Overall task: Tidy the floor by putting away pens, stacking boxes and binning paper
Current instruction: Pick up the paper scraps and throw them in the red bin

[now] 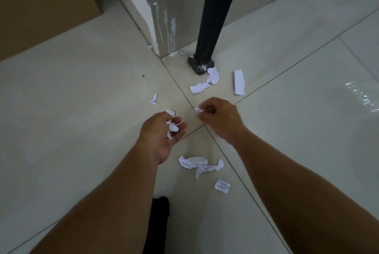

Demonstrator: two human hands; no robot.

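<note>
Torn white paper scraps lie scattered on the pale tiled floor. My left hand (162,130) is cupped around several crumpled scraps (171,125). My right hand (220,117) pinches one small scrap (199,110) just above the tile joint. A crumpled cluster (200,164) lies below my hands, with a flat piece marked with a letter (222,186) beside it. Near the black leg lie two crumpled pieces (206,82) and a long strip (239,82). A tiny scrap (153,99) sits to the left.
A black table leg (215,17) stands on the floor ahead, next to a grey wall corner (164,28) with white drips. A brown cardboard box (41,7) with green lettering sits at the upper left. A dark foot (159,223) shows between my arms.
</note>
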